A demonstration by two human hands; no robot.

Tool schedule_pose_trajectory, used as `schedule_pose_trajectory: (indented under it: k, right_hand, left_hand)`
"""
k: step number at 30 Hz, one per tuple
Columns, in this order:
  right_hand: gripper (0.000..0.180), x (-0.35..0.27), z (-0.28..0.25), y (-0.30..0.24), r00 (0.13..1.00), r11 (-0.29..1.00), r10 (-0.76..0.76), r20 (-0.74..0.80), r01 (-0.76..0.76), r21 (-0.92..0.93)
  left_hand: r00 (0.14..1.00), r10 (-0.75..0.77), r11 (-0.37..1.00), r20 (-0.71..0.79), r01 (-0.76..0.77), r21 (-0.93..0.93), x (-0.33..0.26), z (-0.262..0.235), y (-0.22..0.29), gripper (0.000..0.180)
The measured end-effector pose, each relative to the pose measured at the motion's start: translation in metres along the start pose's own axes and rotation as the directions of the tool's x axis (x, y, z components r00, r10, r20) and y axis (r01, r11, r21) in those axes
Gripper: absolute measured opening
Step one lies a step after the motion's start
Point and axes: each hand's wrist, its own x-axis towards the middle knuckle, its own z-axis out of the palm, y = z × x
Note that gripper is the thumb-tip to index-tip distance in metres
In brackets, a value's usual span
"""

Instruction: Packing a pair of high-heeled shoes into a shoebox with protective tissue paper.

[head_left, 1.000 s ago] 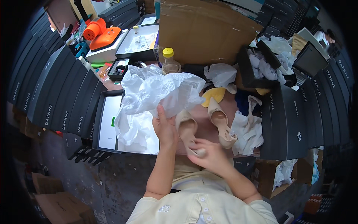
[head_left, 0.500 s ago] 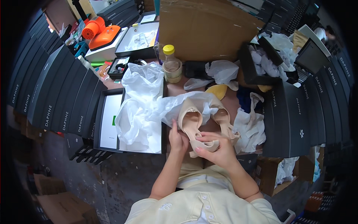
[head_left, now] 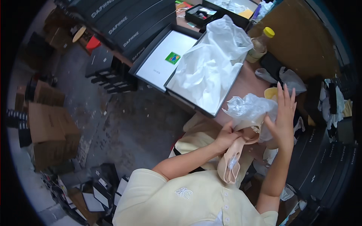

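A beige shoe (head_left: 234, 152) is pinched at its side by my left hand (head_left: 227, 137); its heel end points back toward my shirt. Crumpled translucent wrap (head_left: 247, 107) lies about its toe end. My right hand (head_left: 282, 122) is raised beside the wrap, fingers stretched out and apart. What sits behind the right wrist is mostly hidden, so I cannot tell where the shoe's mate lies. To the left, white tissue paper (head_left: 211, 64) spreads over an open shoe box (head_left: 203, 108), next to its dark lid (head_left: 151, 78) with a white lining.
Stacked black shoe boxes (head_left: 113, 22) stand at the far left, and more boxes (head_left: 324, 162) at the right. A yellow-capped bottle (head_left: 260, 45), a dark phone-like object (head_left: 270, 64) and a large cardboard sheet (head_left: 301, 41) are behind. Cartons (head_left: 52, 128) sit on the floor.
The view has swung round to the left. My right hand has let go of the shoe's heel and opened near the wrap. My left hand has closed on the shoe's side.
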Motion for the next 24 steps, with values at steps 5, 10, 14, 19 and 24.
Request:
schedule_pose_trajectory:
  k: [5,10,14,19,24]
  right_hand:
    - [0.030,0.005,-0.029,-0.002,0.993,0.904,-0.038,0.116,-0.015,0.427]
    - [0.023,-0.053,-0.049,-0.072,0.970,0.972,-0.225,0.090,0.217,0.089]
    - [0.027,-0.088,-0.025,-0.081,0.910,0.906,-0.414,0.026,0.415,-0.083]
    - [0.027,-0.110,-0.028,-0.100,0.923,0.917,-0.381,-0.045,0.371,-0.143]
    - [0.024,-0.120,-0.024,-0.116,0.916,0.899,-0.400,-0.016,0.389,-0.200]
  left_hand:
    - [0.989,0.130,0.976,0.068,-0.115,-0.184,-0.031,-0.009,0.015,0.039]
    - [0.988,-0.116,0.949,0.100,0.140,-0.282,-0.051,-0.010,0.009,0.040]
    - [0.940,-0.057,0.892,0.337,0.200,-0.406,-0.065,-0.010,-0.002,0.042]
    - [0.868,0.114,0.902,0.484,0.114,-0.417,-0.078,-0.004,0.017,0.047]
    - [0.879,0.162,0.954,0.449,-0.023,-0.300,-0.077,-0.004,0.027,0.057]
